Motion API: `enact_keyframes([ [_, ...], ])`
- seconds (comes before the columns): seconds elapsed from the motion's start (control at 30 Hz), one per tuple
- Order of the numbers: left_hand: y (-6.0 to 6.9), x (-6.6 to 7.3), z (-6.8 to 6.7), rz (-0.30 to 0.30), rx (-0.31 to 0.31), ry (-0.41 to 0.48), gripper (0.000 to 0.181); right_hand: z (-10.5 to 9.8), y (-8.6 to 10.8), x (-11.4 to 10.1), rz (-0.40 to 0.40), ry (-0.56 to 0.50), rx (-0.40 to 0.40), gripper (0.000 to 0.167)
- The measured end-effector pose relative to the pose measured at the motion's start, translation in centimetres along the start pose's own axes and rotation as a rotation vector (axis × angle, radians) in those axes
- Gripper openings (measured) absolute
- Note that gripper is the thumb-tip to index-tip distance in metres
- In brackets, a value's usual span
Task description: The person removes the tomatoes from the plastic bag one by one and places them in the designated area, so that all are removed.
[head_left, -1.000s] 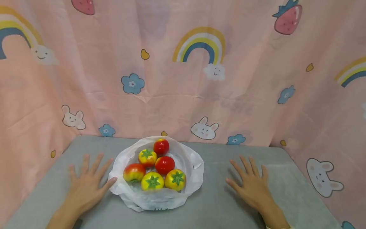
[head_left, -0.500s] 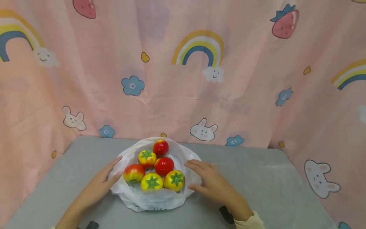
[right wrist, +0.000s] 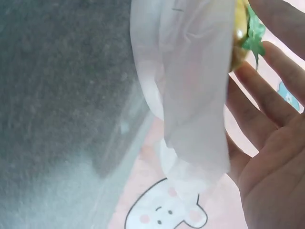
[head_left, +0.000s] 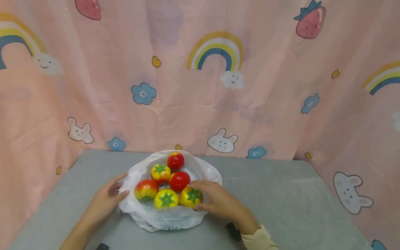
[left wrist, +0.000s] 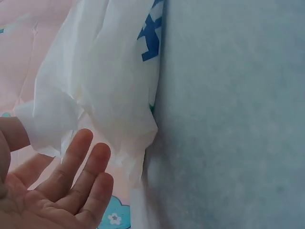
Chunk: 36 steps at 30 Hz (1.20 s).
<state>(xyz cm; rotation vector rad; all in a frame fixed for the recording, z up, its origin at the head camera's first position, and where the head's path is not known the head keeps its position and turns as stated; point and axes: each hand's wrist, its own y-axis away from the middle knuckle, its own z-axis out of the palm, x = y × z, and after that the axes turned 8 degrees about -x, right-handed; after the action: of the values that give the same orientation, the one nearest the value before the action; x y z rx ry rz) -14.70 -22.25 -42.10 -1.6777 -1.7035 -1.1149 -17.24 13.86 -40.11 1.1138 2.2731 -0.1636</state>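
Observation:
A thin white plastic bag (head_left: 175, 220) stands with its mouth spread wide, holding several glossy tomato-like fruits. At its front right lies a yellow fruit (head_left: 189, 198) with a green star-shaped leaf top, seen also in the right wrist view (right wrist: 240, 36). My right hand (head_left: 218, 201) reaches over the bag's right rim, its index finger and thumb around this fruit with the fingers only slightly bent. By the left rim, my left hand (head_left: 104, 199) has its thumb and index finger apart at the plastic. In the left wrist view, several relaxed fingers (left wrist: 78, 148) are beside the bag.
Inside the bag are also a red fruit (head_left: 179, 181), a second red one (head_left: 175, 161), two more with green tops, and a red-yellow one (head_left: 146, 189). The grey tabletop (head_left: 275, 201) extends on both sides. A pink printed curtain (head_left: 175, 121) hangs behind.
Both hands came inward from the table's sides to the bag. The right hand went on over the rim to the yellow fruit; the left stayed at the left rim. The fruits look unmoved.

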Motion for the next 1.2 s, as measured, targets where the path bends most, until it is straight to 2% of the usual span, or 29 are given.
enact_keyframes([
  [0.07,0.0,0.0,-0.1,-0.004,0.004,0.041,0.067,0.1,-0.2,-0.1,0.026,0.0,-0.008,0.062],
  [0.2,-0.2,-0.1,-0.2,-0.055,-0.009,0.112,0.069,0.3,-0.4,-0.3,0.08,0.004,-0.028,0.064],
  [0.33,-0.1,-0.1,-0.3,-0.063,-0.01,0.149,0.068,0.7,-0.6,-0.4,0.11,0.004,-0.036,0.066],
  [0.77,-0.3,-0.3,-0.1,-0.102,-0.006,0.17,0.068,1.0,-0.8,-0.4,0.158,0.051,0.001,0.071],
  [0.93,-0.3,-0.5,-0.1,-0.106,-0.002,0.175,0.068,0.6,-0.7,-0.6,0.155,0.016,0.036,0.07],
  [1.2,-0.3,-0.6,-0.1,-0.118,0.002,0.17,0.07,-0.1,-0.3,-1.1,0.089,-0.04,0.092,0.069],
])
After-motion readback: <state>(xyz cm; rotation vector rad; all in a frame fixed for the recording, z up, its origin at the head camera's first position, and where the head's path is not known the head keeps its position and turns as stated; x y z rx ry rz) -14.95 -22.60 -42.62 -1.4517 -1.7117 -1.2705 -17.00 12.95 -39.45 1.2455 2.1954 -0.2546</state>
